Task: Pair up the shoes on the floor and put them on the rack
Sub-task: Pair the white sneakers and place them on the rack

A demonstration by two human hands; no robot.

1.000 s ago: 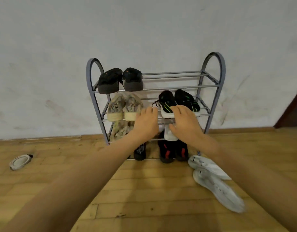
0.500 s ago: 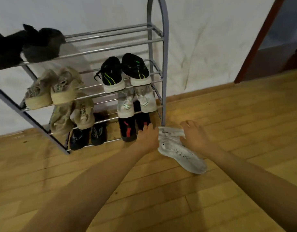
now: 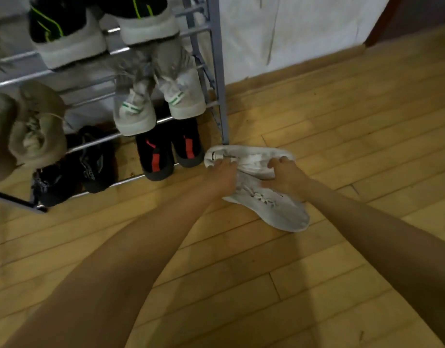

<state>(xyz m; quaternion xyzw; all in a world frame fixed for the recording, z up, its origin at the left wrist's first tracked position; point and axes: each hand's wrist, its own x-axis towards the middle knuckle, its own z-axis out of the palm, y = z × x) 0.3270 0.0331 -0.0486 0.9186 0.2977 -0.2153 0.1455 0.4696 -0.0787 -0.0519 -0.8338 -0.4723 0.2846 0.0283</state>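
With the rack (image 3: 217, 71) holding several pairs, the left hand (image 3: 222, 175) and right hand (image 3: 288, 175) curl onto the white sneakers (image 3: 274, 204) on the floor (image 3: 241, 272), grip not yet confirmed.

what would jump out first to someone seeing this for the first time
Both arms reach to mid-frame, where the left hand and right hand are on a pair of white sneakers lying on the wooden floor beside the foot of the grey shoe rack. Next comes the rack at upper left, already crowded: black shoes with red marks on the bottom tier, white-and-green ones above them.
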